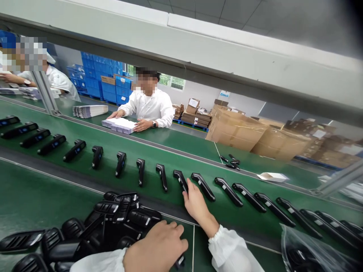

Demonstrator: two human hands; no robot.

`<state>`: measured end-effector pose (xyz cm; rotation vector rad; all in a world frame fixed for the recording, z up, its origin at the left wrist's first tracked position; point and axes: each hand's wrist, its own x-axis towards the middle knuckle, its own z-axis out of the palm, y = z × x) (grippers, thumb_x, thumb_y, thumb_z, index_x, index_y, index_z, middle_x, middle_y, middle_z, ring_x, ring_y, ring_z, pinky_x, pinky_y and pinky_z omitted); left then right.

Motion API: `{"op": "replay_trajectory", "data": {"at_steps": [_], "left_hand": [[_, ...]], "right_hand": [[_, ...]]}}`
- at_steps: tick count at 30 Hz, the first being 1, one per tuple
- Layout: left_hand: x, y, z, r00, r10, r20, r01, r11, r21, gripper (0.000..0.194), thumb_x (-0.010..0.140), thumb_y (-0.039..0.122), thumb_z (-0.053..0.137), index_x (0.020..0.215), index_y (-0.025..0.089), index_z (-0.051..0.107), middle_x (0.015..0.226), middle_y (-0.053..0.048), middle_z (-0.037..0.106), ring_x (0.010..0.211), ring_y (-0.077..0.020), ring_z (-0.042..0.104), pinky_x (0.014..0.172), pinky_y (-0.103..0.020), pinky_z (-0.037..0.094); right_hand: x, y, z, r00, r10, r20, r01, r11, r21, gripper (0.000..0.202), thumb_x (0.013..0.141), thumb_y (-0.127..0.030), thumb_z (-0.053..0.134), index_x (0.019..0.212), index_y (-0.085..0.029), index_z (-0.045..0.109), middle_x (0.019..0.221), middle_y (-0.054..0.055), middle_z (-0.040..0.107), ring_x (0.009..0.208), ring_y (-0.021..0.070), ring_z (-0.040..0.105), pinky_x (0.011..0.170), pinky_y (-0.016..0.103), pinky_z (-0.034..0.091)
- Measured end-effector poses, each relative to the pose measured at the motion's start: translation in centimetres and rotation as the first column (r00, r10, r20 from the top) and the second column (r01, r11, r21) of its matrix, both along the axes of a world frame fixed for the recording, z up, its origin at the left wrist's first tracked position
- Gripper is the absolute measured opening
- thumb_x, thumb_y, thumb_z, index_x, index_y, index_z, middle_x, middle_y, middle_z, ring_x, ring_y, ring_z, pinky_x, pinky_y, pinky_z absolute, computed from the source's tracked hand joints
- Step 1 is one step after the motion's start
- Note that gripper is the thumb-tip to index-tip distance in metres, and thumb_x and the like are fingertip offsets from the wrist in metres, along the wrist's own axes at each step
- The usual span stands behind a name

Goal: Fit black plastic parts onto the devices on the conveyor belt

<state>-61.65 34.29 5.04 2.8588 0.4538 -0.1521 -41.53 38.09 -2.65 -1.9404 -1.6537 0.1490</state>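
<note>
My right hand (196, 202) reaches over the green conveyor belt (153, 151). Its thumb and fingers pinch the lower end of a black angled handheld device (180, 179), which lies in a row of similar ones. My left hand (157, 245) is lower down, at the right side of a pile of black ribbed parts (121, 211) with small white labels. Its fingers are curled with the palm hidden. The end of a small black piece (179, 261) shows below them, and its kind cannot be made out.
Across the belt a person in white (153, 107) handles a stack of printed boxes (120, 125). A clear plastic bag (312, 251) with black contents lies at lower right. Several black pieces (231, 162) rest on the far table. An overhead beam (198, 49) crosses above.
</note>
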Motion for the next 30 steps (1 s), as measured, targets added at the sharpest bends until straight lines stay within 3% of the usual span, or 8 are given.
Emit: {"op": "replay_trajectory", "data": {"at_steps": [4, 7, 13, 15, 18, 21, 24, 30], "left_hand": [[1.1, 0.9, -0.5, 0.997, -0.009, 0.079, 0.011, 1.000, -0.017, 0.024, 0.076, 0.004, 0.052, 0.090, 0.020, 0.062, 0.090, -0.006, 0.065, 0.079, -0.0247, 0.065, 0.072, -0.038, 0.052], [1.6, 3.2, -0.4, 0.951, 0.206, 0.231, -0.138, 0.949, -0.282, 0.017, 0.087, 0.014, 0.047, 0.094, 0.021, 0.060, 0.094, -0.004, 0.065, 0.086, -0.0218, 0.063, 0.077, -0.034, 0.050], [1.8, 7.2, -0.7, 0.519, 0.827, 0.217, -0.071, 0.295, -0.953, 0.019, 0.088, 0.024, 0.047, 0.106, 0.018, 0.050, 0.095, -0.004, 0.056, 0.085, -0.0160, 0.059, 0.074, -0.029, 0.051], [1.9, 7.4, -1.0, 0.468, 0.867, 0.171, -0.017, 0.203, -0.979, 0.020, 0.086, 0.024, 0.050, 0.105, 0.018, 0.047, 0.093, -0.004, 0.055, 0.085, -0.0152, 0.061, 0.080, -0.031, 0.052], [1.6, 7.1, -0.9, 0.528, 0.820, 0.223, -0.125, 0.335, -0.934, 0.016, 0.089, 0.029, 0.046, 0.102, 0.019, 0.044, 0.092, -0.005, 0.058, 0.089, -0.0173, 0.063, 0.085, -0.035, 0.052], [0.3, 7.0, 0.3, 0.654, 0.684, 0.324, -0.342, 0.649, -0.680, 0.017, 0.088, 0.032, 0.049, 0.099, 0.019, 0.051, 0.101, -0.007, 0.059, 0.099, -0.0227, 0.058, 0.090, -0.042, 0.048], [-1.1, 6.8, 1.6, 0.878, 0.452, 0.156, -0.443, 0.892, -0.092, 0.026, 0.079, 0.024, 0.062, 0.104, 0.019, 0.060, 0.114, -0.011, 0.059, 0.110, -0.0307, 0.053, 0.090, -0.047, 0.047], [-0.7, 5.3, 0.9, 0.938, 0.324, -0.122, -0.288, 0.926, 0.242, 0.042, 0.069, 0.004, 0.064, 0.109, 0.016, 0.064, 0.107, -0.015, 0.067, 0.093, -0.0328, 0.066, 0.078, -0.045, 0.053]], "right_hand": [[0.2, 0.5, -0.2, 0.987, -0.100, 0.129, 0.107, 0.993, -0.048, 0.038, 0.089, -0.012, 0.043, 0.123, -0.007, 0.060, 0.113, 0.020, 0.061, 0.109, 0.0303, 0.058, 0.097, 0.039, 0.046], [0.8, 0.8, 0.3, 0.987, -0.108, 0.122, 0.112, 0.993, -0.029, 0.038, 0.092, -0.016, 0.044, 0.125, -0.006, 0.060, 0.112, 0.020, 0.061, 0.110, 0.0294, 0.057, 0.097, 0.039, 0.046], [-0.3, -0.5, 3.5, 0.936, 0.242, -0.254, -0.179, 0.952, 0.249, 0.038, 0.098, -0.037, 0.043, 0.126, -0.020, 0.062, 0.126, 0.012, 0.058, 0.114, 0.0231, 0.056, 0.100, 0.038, 0.045], [-1.5, -0.9, 4.5, 0.783, 0.390, -0.486, -0.281, 0.917, 0.282, 0.035, 0.097, -0.041, 0.046, 0.120, -0.024, 0.065, 0.124, 0.008, 0.060, 0.105, 0.0195, 0.060, 0.091, 0.033, 0.050], [-2.9, -1.2, 5.2, 0.565, 0.405, -0.719, -0.276, 0.914, 0.298, 0.031, 0.090, -0.042, 0.058, 0.113, -0.024, 0.064, 0.110, 0.005, 0.063, 0.094, 0.0176, 0.061, 0.080, 0.029, 0.052], [-2.9, -0.8, 4.6, 0.500, 0.340, -0.797, -0.214, 0.940, 0.267, 0.029, 0.081, -0.040, 0.068, 0.102, -0.022, 0.060, 0.096, 0.002, 0.062, 0.086, 0.0160, 0.059, 0.076, 0.027, 0.050], [-1.8, 0.0, 3.2, 0.697, 0.232, -0.679, -0.109, 0.970, 0.219, 0.025, 0.077, -0.037, 0.069, 0.093, -0.021, 0.060, 0.089, 0.001, 0.060, 0.080, 0.0156, 0.056, 0.077, 0.028, 0.049], [-0.5, 0.8, 0.6, 0.976, 0.063, -0.208, -0.046, 0.995, 0.088, 0.026, 0.084, -0.024, 0.060, 0.110, -0.022, 0.061, 0.114, 0.008, 0.060, 0.106, 0.0238, 0.057, 0.096, 0.037, 0.046]]}}
